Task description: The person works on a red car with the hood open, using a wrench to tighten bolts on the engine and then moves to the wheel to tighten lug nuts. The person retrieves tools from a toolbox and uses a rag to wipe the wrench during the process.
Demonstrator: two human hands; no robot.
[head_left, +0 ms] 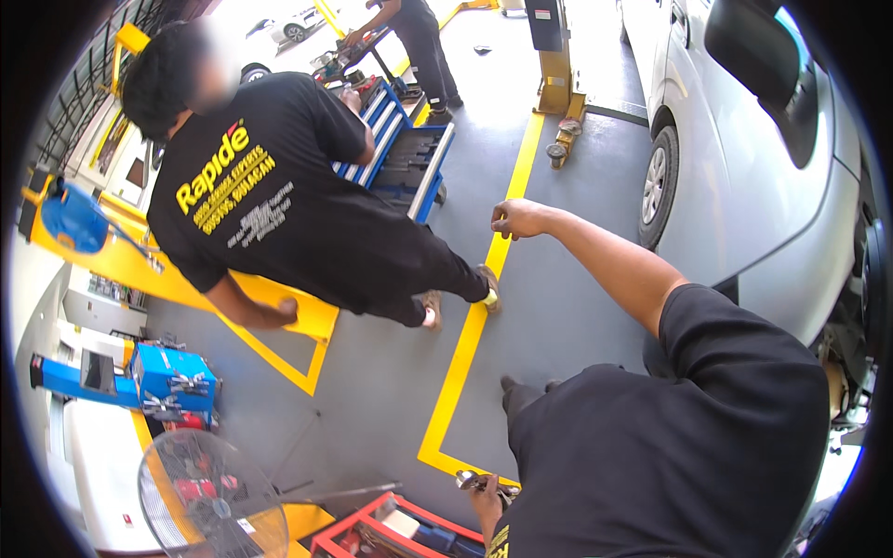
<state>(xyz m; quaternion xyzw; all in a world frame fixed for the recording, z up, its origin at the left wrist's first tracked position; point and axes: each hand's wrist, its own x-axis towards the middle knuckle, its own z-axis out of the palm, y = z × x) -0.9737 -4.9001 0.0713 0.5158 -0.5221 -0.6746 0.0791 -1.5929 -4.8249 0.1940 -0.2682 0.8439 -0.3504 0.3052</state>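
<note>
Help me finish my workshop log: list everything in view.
Painted floor lines: several, yellow, centre
Large foreground car: one, silver, right
Upright metal post: one, yellow, top
Drawered metal cabinet: one, blue, top
Boxy machine: one, blue, lower left
Rounded canister: one, blue, left
Caged round fan: one, grey, lower left
Open rectangular cart: one, red, bottom
Co-workers: two, black clothing, upper left and top
Rounded metal object: one, silver, bottom centre
Left hand: one, bare, holding that object
Right hand: one, bare, centre

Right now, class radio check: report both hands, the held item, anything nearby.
Left hand gripping shiny metal object, kind unclear. Right hand outstretched, loosely curled. Co-worker and red-framed cart off to the left.
</note>
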